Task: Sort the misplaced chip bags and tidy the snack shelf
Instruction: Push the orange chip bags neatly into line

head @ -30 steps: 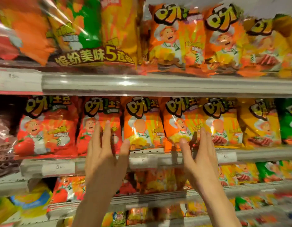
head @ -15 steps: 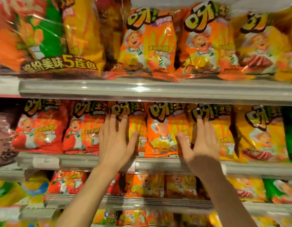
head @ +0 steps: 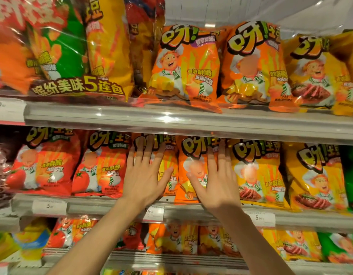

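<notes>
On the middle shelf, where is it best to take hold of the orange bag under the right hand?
Probably the two side seams of the orange bag, approached from the front. It stands upright, packed between neighbours; the right hand lies flat on its face.

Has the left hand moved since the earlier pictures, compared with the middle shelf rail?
Yes. The left hand went up past the middle shelf rail; its straight fingers now lie flat on an orange chip bag above it.

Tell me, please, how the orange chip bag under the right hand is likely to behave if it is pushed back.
The orange chip bag looks puffed and glossy, so it probably dents softly and slides easily under the flat right hand. Standing upright on the shelf edge between neighbours, it may tip rather than slide.
</notes>
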`<control>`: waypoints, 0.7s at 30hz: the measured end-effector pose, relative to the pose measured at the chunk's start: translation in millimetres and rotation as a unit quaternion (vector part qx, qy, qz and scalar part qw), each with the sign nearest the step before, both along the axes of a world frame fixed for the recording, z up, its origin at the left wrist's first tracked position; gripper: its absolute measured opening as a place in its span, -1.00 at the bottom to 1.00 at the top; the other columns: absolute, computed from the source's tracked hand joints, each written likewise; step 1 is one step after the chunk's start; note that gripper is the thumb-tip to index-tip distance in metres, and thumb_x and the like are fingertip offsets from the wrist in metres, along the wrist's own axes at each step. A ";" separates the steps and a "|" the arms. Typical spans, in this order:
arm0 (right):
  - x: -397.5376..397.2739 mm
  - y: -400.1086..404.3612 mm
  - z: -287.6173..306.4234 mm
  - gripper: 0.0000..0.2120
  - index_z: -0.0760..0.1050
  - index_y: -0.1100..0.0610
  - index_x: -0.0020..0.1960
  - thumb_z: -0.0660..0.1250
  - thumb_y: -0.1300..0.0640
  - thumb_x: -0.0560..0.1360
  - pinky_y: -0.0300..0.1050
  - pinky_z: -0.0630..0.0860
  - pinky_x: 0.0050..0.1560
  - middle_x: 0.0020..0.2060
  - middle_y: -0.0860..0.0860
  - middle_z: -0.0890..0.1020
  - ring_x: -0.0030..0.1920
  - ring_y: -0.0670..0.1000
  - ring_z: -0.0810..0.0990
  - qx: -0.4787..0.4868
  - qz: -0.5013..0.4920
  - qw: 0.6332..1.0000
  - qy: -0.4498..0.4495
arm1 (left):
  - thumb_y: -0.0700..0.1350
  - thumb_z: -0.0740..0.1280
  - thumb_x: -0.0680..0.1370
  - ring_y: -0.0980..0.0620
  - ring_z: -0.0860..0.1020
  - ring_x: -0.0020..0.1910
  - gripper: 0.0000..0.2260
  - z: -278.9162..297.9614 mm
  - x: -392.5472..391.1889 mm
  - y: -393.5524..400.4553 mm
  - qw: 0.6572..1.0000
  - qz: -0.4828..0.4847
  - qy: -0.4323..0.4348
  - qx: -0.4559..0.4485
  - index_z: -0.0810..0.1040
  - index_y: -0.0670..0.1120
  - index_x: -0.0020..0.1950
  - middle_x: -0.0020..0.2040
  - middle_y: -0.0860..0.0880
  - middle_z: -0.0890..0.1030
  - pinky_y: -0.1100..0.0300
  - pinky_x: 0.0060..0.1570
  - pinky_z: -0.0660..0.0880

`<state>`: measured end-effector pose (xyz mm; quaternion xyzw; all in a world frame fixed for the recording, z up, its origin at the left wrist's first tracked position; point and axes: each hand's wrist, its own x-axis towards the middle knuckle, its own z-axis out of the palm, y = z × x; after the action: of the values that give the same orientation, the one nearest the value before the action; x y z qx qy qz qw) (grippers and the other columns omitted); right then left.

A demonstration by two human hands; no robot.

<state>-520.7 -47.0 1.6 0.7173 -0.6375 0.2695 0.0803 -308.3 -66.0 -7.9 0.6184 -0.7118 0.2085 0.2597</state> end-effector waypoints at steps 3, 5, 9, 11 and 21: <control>2.5 3.9 -7.8 -0.20 0.21 0.15 0.58 0.04 -0.42 0.59 0.20 0.29 0.48 0.57 0.22 0.23 0.57 0.26 0.22 -0.034 0.005 0.999 -0.019 | 0.34 -0.03 0.63 -0.19 -0.01 0.63 -0.36 -2.4 4.9 0.6 1.000 -0.001 -0.011 -0.003 0.16 0.05 0.63 0.64 -0.17 0.11 -0.23 0.56 -0.01; 2.6 3.5 -9.4 -0.18 0.23 0.15 0.58 0.01 -0.43 0.58 0.22 0.30 0.48 0.57 0.22 0.24 0.56 0.26 0.23 -0.035 0.002 0.999 -0.017 | 0.34 -0.04 0.63 -0.18 -0.02 0.63 -0.36 -3.4 7.4 1.3 1.000 -0.006 -0.013 -0.003 0.14 0.04 0.64 0.64 -0.16 0.09 -0.25 0.55 0.00; 0.9 -4.5 14.0 -0.17 0.14 0.05 0.61 -0.16 -0.47 0.56 0.17 -0.05 0.58 0.60 0.13 0.19 0.61 0.19 0.06 -0.021 -0.007 0.999 0.035 | 0.32 -0.07 0.64 -0.20 0.02 0.63 -0.38 2.8 5.2 0.7 1.000 -0.010 -0.007 -0.006 0.20 0.04 0.62 0.62 -0.17 0.16 -0.25 0.56 -0.05; 2.7 -12.3 28.3 -0.21 0.15 0.04 0.62 -0.14 -0.44 0.58 0.18 -0.15 0.59 0.61 0.10 0.20 0.63 0.16 0.03 -0.012 0.016 0.998 0.053 | 0.29 -0.08 0.65 -0.19 0.05 0.63 -0.41 7.9 3.6 -2.8 1.000 -0.012 0.002 -0.007 0.26 0.03 0.60 0.60 -0.18 0.22 -0.23 0.56 -0.06; 12.5 -22.0 18.0 -0.29 0.07 -0.01 0.65 -0.08 -0.36 0.62 0.20 -0.06 0.58 0.63 0.07 0.15 0.64 0.15 0.02 -0.008 0.006 0.997 0.072 | 0.27 -0.01 0.64 -0.18 0.02 0.63 -0.39 2.3 8.9 -8.3 0.999 -0.020 -0.019 -0.021 0.22 0.00 0.62 0.61 -0.21 0.19 -0.23 0.56 -0.03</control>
<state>-508.2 -69.0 19.6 0.7382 -0.6233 0.2228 0.1302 -299.4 -74.3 -5.6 0.5944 -0.7242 0.2303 0.2630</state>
